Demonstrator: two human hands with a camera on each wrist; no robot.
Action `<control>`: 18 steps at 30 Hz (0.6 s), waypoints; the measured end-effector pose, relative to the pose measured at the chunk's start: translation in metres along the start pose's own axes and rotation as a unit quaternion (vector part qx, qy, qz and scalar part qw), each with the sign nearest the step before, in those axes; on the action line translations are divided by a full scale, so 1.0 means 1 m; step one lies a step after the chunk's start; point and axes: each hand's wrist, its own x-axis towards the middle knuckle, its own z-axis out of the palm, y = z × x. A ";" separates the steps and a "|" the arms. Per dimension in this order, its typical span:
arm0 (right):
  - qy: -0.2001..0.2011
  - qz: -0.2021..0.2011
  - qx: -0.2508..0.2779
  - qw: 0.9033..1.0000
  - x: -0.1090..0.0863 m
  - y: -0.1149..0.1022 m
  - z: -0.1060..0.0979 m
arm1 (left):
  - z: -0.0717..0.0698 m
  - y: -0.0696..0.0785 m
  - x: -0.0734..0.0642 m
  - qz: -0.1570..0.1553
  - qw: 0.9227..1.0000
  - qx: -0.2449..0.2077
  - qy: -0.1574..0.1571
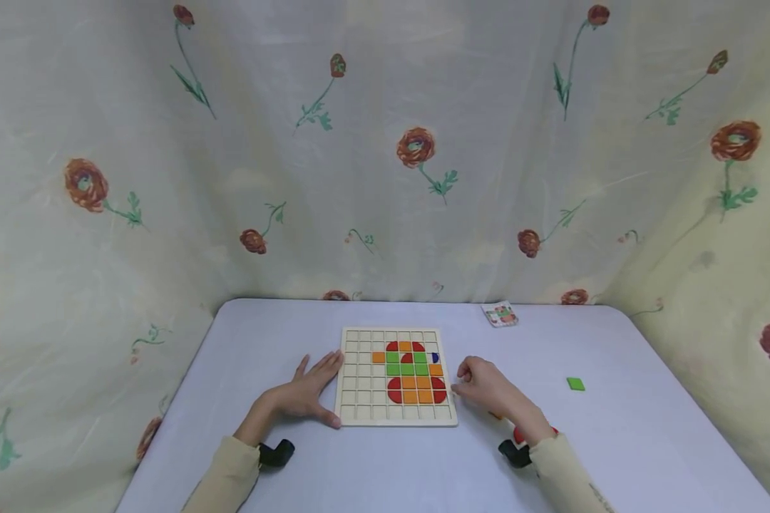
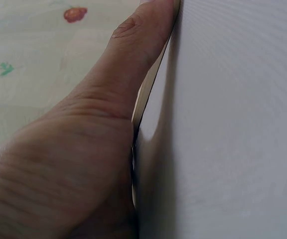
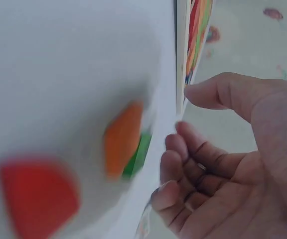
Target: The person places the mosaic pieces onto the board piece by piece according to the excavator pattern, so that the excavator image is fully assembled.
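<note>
A pale gridded board [image 1: 362,399] lies on the white table, with red, orange, green and blue pieces set in its right-hand cells. At its left edge my left hand [image 1: 304,392] rests with fingers spread and thumb at the lower corner. In the left wrist view that thumb [image 2: 133,45] lies against the board's side. Beside the right edge is my right hand [image 1: 484,385], its fingers loosely bent. The right wrist view shows its thumb [image 3: 208,94] touching the board's edge and nothing in the grasp. An orange piece [image 3: 123,142] and a red piece [image 3: 39,196] lie beneath the wrist.
To the right, a green square [image 1: 575,384] sits alone on the table [image 1: 385,470]. A small printed card [image 1: 500,314] lies near the back edge. Flowered cloth [image 1: 359,178] hangs behind and at both sides.
</note>
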 end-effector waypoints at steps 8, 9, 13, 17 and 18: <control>0.017 0.042 -0.009 0.999 -0.026 0.040 -0.022 | 0.002 -0.004 0.001 -0.009 1.000 0.005 0.002; 0.015 0.046 -0.010 0.999 -0.026 0.043 -0.022 | 0.002 -0.004 0.001 -0.008 1.000 0.005 0.002; 0.019 0.056 -0.006 0.998 -0.026 0.051 -0.020 | 0.003 -0.003 0.001 -0.001 1.000 0.001 0.002; 0.023 0.051 0.006 0.998 -0.025 0.054 -0.019 | 0.001 -0.001 0.001 0.002 1.000 0.000 0.001; 0.024 0.049 0.007 0.998 -0.025 0.054 -0.019 | 0.001 0.000 0.001 0.002 1.000 -0.001 0.001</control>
